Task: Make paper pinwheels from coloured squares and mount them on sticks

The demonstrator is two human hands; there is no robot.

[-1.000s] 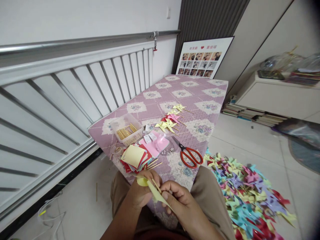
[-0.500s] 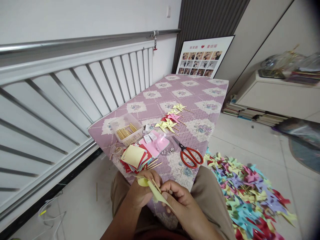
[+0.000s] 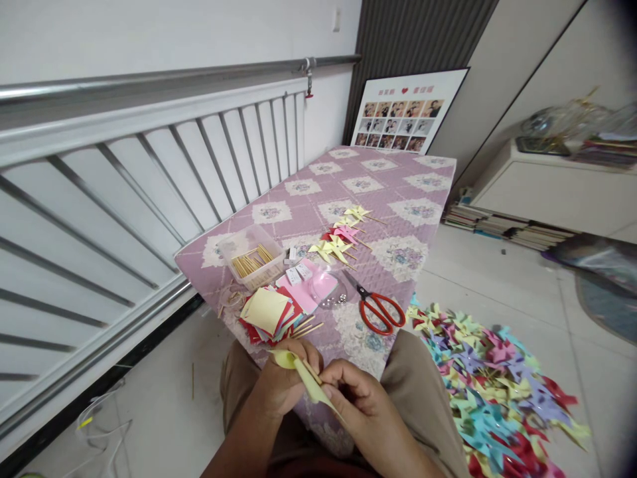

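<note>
I see my left hand [image 3: 281,385] and my right hand [image 3: 355,401] both pinching a folded yellow paper [image 3: 304,377] just over my lap. A thin wooden stick [image 3: 312,372] lies against it, at the near edge of the purple table [image 3: 398,199], near the paper stack [image 3: 269,315].

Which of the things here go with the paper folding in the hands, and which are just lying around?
In use: left hand, right hand, yellow paper, paper stack, box of sticks, scissors.

Lying about: photo board, books, pinwheel pile on the floor.
</note>
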